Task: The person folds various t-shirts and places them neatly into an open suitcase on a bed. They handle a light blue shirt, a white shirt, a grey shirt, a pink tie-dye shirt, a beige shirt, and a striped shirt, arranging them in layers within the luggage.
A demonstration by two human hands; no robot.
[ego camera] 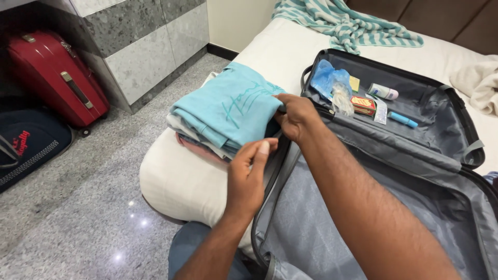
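My right hand (296, 117) pinches the teal shirt (228, 106) atop the soft folded pile beside the open suitcase (394, 150), left hand (248, 176) closing fingers at its edge, light, floppy, best gripped underneath.

You had a light turquoise folded cotton shirt (228, 106) with darker teal script across it, lying on white and pink folded garments (199, 142). The open soft suitcase (415, 171) beside it was grey, lined in paler grey fabric. Inside lay a crumpled blue plastic bag (328, 78), a small red and yellow box (363, 105) and a blue tube (403, 120). The bed (179, 181) was cream, the towel (345, 21) teal-and-white striped, the hard suitcase (54, 75) glossy red, the floor (78, 207) speckled grey.
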